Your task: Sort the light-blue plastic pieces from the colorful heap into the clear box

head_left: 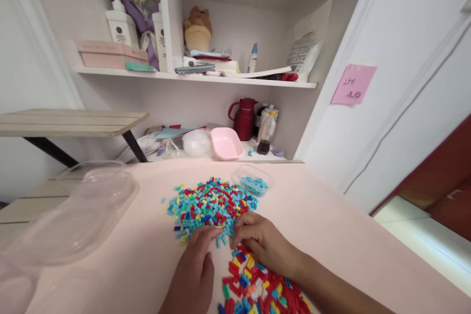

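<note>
Bricks (pixel 206 196) of many colours make a wide heap (pixel 221 201) on the pink tabletop (pixel 320 211), with a redder spread (pixel 253 282) lying nearer the person than the heap. Just beyond the heap's right side, a clear tub (pixel 241 171) holds light blue pieces (pixel 254 185) only; that much looks gathered, but plenty of the same blue lies mixed in the heap, so I'd judge far more is loose than collected. The left hand (pixel 198 255) is at the heap's near edge, its fingertips by a yellow piece (pinched or merely touched, I cannot tell). The right hand (pixel 263 240) curls over the heap's near right edge, apart from the left; whether its fingers grip anything is hidden from me. Behind the heap the tabletop's back edge runs close, with a pink basin (pixel 226 143) past it. Clear trays (pixel 73 221) crowd the side well left of the heap, while pink surface runs broadly to its right, seemingly the roomier side for an arm.
</note>
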Motion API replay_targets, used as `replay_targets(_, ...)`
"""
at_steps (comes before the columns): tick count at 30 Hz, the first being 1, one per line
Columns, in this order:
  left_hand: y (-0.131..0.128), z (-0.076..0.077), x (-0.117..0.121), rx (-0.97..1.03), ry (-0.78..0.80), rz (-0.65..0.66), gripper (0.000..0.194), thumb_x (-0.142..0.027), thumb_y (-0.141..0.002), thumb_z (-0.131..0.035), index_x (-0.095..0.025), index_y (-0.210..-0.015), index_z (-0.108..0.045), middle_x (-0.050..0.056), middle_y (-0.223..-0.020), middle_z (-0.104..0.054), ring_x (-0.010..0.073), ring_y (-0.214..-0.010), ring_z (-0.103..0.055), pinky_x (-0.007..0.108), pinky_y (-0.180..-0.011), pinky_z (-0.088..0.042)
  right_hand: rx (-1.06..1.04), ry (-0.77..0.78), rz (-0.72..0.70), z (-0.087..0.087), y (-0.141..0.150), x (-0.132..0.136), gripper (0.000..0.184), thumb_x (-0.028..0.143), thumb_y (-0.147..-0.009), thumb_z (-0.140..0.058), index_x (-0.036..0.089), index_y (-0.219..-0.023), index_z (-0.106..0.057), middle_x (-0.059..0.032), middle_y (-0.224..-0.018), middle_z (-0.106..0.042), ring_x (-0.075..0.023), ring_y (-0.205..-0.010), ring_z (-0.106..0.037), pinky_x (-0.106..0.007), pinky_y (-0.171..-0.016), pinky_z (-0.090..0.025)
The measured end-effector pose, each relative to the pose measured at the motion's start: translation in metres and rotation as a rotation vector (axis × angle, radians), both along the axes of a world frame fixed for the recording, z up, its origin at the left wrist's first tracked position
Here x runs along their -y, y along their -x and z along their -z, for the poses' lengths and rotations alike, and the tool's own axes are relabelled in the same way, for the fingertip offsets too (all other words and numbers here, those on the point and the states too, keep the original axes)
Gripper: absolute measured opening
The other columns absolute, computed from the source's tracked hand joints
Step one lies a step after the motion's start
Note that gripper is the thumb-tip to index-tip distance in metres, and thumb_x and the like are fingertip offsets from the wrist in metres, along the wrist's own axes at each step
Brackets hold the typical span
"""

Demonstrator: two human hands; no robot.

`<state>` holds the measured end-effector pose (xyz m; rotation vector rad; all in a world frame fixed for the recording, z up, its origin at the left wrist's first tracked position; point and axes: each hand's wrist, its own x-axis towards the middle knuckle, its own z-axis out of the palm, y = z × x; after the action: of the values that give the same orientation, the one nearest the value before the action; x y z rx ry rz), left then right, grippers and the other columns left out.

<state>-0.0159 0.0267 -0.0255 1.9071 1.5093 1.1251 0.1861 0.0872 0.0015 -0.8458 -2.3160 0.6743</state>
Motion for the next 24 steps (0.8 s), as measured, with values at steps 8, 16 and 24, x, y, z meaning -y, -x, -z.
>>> replay_targets(8, 0.002, -0.011, 0.005, -0.159, -0.064, -0.062, 0.036, -0.01, -0.081, -0.034, -0.024, -0.092, -0.066, 0.004, -0.102, -0.06, 0.0155, -0.097, -0.062, 0.029, -0.084, -0.051, -0.035, -0.027, 0.057, 0.001, -0.001, 0.004, 0.038, 0.005, -0.084, -0.044, 0.025, -0.108, -0.066, -0.0031, -0.091, -0.065, -0.0147, -0.085, -0.059, -0.027, -0.077, -0.047)
replay_targets(16, -0.002, -0.013, 0.011, -0.346, -0.028, -0.071, 0.039, -0.005, -0.078, -0.034, -0.023, -0.084, -0.068, 0.005, -0.092, -0.063, 0.0185, -0.091, -0.062, 0.032, -0.081, -0.05, 0.098, -0.116, 0.088, 0.004, 0.003, 0.007, 0.04, 0.002, -0.08, -0.046, 0.028, -0.098, -0.071, -0.0034, -0.091, -0.064, -0.0176, -0.087, -0.057, -0.031, -0.079, -0.044)
replay_targets(24, -0.003, 0.0, 0.003, -0.286, -0.121, -0.039, 0.051, -0.003, -0.071, -0.038, -0.026, -0.102, -0.07, 0.007, -0.105, -0.063, 0.0224, -0.099, -0.059, 0.041, -0.087, -0.047, -0.048, -0.001, 0.168, 0.003, -0.005, -0.002, 0.031, 0.014, -0.088, -0.045, 0.025, -0.106, -0.068, -0.0055, -0.095, -0.064, -0.0175, -0.088, -0.059, -0.03, -0.079, -0.047)
